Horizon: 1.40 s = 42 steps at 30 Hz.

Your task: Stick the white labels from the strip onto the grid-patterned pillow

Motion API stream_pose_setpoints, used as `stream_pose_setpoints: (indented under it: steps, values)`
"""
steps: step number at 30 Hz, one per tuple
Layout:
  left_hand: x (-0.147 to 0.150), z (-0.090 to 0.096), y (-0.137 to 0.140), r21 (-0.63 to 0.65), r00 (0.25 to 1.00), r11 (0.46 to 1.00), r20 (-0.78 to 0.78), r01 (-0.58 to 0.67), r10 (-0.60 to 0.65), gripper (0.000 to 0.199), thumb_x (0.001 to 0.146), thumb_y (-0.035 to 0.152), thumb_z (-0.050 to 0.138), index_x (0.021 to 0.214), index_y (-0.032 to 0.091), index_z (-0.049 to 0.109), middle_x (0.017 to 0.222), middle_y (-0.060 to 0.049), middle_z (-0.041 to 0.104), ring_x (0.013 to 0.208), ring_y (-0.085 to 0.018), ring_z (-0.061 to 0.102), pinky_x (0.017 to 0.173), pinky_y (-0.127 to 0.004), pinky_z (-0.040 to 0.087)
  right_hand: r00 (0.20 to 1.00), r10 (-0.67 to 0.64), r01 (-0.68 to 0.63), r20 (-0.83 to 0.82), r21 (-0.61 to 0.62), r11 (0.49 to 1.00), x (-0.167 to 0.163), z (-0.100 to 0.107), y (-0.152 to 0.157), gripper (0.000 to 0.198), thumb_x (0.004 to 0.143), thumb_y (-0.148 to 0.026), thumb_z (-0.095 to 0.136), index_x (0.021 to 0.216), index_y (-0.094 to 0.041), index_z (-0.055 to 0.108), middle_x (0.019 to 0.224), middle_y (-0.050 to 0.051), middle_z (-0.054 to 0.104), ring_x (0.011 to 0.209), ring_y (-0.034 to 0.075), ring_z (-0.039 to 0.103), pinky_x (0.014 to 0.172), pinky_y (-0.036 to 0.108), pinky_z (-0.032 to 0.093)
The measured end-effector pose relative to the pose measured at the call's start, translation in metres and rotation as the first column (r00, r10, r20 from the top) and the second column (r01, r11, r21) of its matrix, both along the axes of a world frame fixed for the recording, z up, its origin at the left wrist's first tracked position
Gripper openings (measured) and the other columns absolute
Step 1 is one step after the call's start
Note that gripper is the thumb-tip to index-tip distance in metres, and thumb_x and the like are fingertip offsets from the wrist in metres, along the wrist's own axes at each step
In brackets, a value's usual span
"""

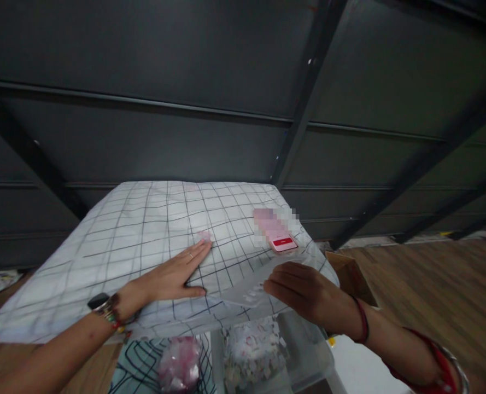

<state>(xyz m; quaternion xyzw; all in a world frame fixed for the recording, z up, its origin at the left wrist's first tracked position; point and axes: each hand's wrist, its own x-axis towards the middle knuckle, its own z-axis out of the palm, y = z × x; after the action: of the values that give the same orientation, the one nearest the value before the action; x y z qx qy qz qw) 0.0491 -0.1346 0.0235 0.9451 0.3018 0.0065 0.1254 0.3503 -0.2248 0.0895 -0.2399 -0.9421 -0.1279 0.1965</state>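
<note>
My left hand (173, 276) lies flat on the white checked cloth (152, 219), fingers stretched out and holding nothing. Just beyond its fingertips is a small pale pink piece (204, 235), too blurred to name. My right hand (306, 293) has its fingers closed on a translucent plastic bag (243, 290) near the front edge of the cloth. Some small whitish marks or bits show by its fingertips; I cannot tell if they are inside the bag. Beyond my right hand, a pink phone (284, 243) rests on the cloth, its upper part pixelated.
Below the cloth's front edge stands a clear plastic box (312, 355) with a bag of small pale pieces (253, 350). To its left, a pink plastic-wrapped bundle (180, 364) sits on patterned teal fabric (134, 364). A cardboard box (351, 276) is at the right. Dark panels (177, 137) rise behind.
</note>
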Motion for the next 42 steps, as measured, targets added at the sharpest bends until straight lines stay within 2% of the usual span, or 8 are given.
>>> stream_pose_setpoints:
  steps: [11, 19, 25, 33, 36, 38, 42]
  values:
    - [0.003, 0.000, -0.001, 0.010, 0.999, 1.000, -0.037, 0.004, -0.004, 0.094, 0.087, 0.060, 0.042, 0.144, 0.015, -0.017, 0.150, -0.013, -0.014, 0.138, -0.029, -0.002, 0.111, -0.040, 0.012, 0.998, -0.051, 0.052, -0.022, 0.032, 0.998, 0.004, 0.014, -0.022, 0.026, 0.092, -0.008, 0.036, 0.081, -0.013, 0.060, 0.071, 0.006, 0.063, 0.064, 0.013, 0.056, 0.060, 0.026, 0.049]
    - [0.000, -0.003, -0.002, 0.021, 1.000, 1.000, 0.019, 0.017, -0.017, 0.090, 0.087, 0.061, 0.041, 0.145, 0.018, -0.012, 0.151, -0.012, -0.009, 0.137, -0.030, 0.003, 0.110, -0.041, 0.016, 0.986, -0.162, 0.154, 0.045, 0.140, 0.978, 0.012, 0.014, -0.012, 0.030, 0.090, -0.004, 0.031, 0.091, -0.009, 0.061, 0.071, 0.008, 0.062, 0.064, 0.016, 0.056, 0.060, 0.029, 0.050]
    - [0.000, -0.005, -0.002, 0.033, 1.000, 0.999, -0.005, 0.008, -0.008, 0.088, 0.088, 0.061, 0.038, 0.145, 0.017, -0.012, 0.151, -0.011, -0.012, 0.138, -0.029, 0.000, 0.111, -0.040, 0.014, 0.980, -0.182, 0.172, 0.083, 0.112, 0.979, 0.014, 0.011, -0.015, 0.029, 0.086, 0.000, 0.033, 0.088, -0.010, 0.060, 0.070, 0.008, 0.060, 0.062, 0.016, 0.054, 0.058, 0.029, 0.049]
    - [0.004, -0.003, -0.001, 0.020, 1.000, 1.000, 0.008, 0.024, -0.025, 0.088, 0.088, 0.061, 0.038, 0.145, 0.018, -0.013, 0.151, -0.012, -0.010, 0.137, -0.030, 0.000, 0.111, -0.042, 0.014, 0.982, -0.178, 0.171, 0.057, 0.113, 0.979, 0.012, 0.020, -0.035, 0.033, 0.090, -0.005, 0.028, 0.087, -0.010, 0.061, 0.070, 0.009, 0.063, 0.060, 0.015, 0.055, 0.058, 0.027, 0.049]
    - [0.001, 0.000, 0.000, 0.040, 0.999, 0.999, 0.018, 0.028, -0.029, 0.086, 0.089, 0.059, 0.037, 0.145, 0.018, -0.014, 0.151, -0.011, -0.012, 0.138, -0.029, -0.001, 0.111, -0.041, 0.014, 0.980, -0.195, 0.189, 0.024, 0.153, 0.970, 0.012, 0.021, -0.024, 0.032, 0.088, -0.002, 0.029, 0.094, -0.008, 0.060, 0.074, 0.009, 0.064, 0.066, 0.016, 0.057, 0.064, 0.028, 0.050]
    - [-0.004, 0.002, 0.003, 0.063, 0.999, 0.998, 0.032, 0.006, -0.008, 0.083, 0.090, 0.058, 0.036, 0.145, 0.019, -0.012, 0.151, -0.010, -0.009, 0.138, -0.029, 0.000, 0.111, -0.041, 0.014, 0.975, -0.224, 0.220, 0.007, 0.161, 0.962, 0.010, 0.022, -0.006, 0.034, 0.084, 0.001, 0.029, 0.096, -0.009, 0.059, 0.076, 0.008, 0.064, 0.067, 0.016, 0.056, 0.064, 0.028, 0.048]
    - [-0.027, 0.000, 0.020, 0.114, 0.981, 0.977, 0.087, -0.180, 0.171, 0.081, 0.090, 0.059, 0.032, 0.146, 0.017, -0.008, 0.152, -0.012, 0.000, 0.138, -0.030, 0.004, 0.110, -0.045, 0.015, 0.935, -0.352, 0.347, 0.040, 0.103, 0.932, -0.017, 0.023, 0.048, 0.034, 0.081, 0.002, 0.034, 0.098, -0.012, 0.059, 0.082, 0.008, 0.064, 0.074, 0.017, 0.057, 0.070, 0.030, 0.045]
